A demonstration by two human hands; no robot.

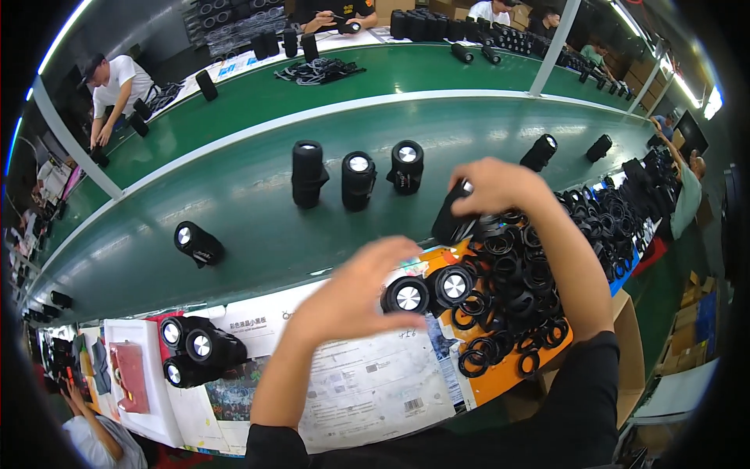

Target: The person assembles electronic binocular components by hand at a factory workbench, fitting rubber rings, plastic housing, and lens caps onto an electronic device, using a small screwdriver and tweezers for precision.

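My right hand [500, 186] is closed around a black cylindrical speaker [451, 221], tilted at the near edge of the green conveyor belt. My left hand [355, 291] is slightly blurred, with thumb and fingers spread and nothing between them. Just past its fingertips stand two black speakers with silver round ends, a left one [408, 296] and a right one [452, 286]. A heap of black rubber-looking rings [522, 270] lies under and beside my right forearm. Three speakers [308, 173] stand upright on the belt ahead of my hands.
Three more speakers [205, 349] lie grouped on the left of the bench, beside a white foam tray [166, 391]. One speaker [199, 244] is tipped on the belt. A metal rail [351, 104] separates a second green belt [437, 72], where other people work. A cardboard box [627, 356] stands at right.
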